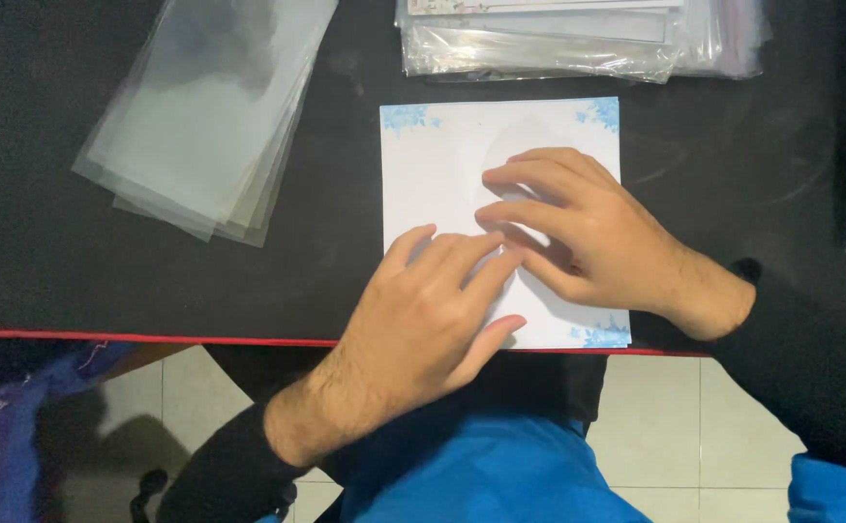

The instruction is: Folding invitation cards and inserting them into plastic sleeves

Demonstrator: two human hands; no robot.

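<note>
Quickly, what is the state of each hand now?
Left hand: open, fingers flat on the white card.
Right hand: open, pressing the same card.

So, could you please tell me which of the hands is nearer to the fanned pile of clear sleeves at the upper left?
Left. The left hand rests on the white card's lower part, closer to the clear sleeves; the right hand lies farther right on the card.

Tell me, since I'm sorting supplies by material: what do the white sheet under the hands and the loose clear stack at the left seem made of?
White sheet: likely matte paper or thin card, opaque, with blue printed corners. Clear stack: apparently thin glossy plastic film, see-through with soft glare.
</note>
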